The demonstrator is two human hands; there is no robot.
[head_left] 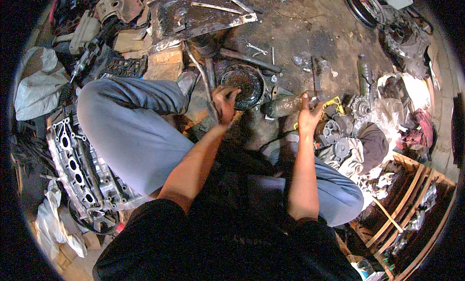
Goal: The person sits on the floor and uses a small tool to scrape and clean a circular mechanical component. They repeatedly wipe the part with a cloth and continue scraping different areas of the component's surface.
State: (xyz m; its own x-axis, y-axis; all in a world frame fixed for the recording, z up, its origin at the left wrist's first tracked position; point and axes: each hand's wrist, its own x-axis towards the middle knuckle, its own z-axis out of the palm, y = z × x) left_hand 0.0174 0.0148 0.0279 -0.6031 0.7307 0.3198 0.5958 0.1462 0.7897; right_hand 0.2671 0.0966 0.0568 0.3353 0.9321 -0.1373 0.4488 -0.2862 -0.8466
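A round dark pan (249,82) with black, wet-looking stuff in it stands on the floor in front of me. At its near left rim is my left hand (224,101), its fingers bent together; what they hold, if anything, I cannot make out. A metal bar (199,68) runs down beside that hand. To the right of the pan, a grimy clear plastic bottle (286,106) lies tilted on its side, its neck end toward the right. My right hand (310,115) grips it at that end, thumb on top.
A stained metal sheet (169,15) with a wrench (215,8) lies beyond the pan. At left rests an engine cylinder head (77,165). A gear (361,106), rags (373,140), an upright bottle (363,70) and a wooden crate (411,208) crowd the right. A pipe (249,59) lies behind the pan.
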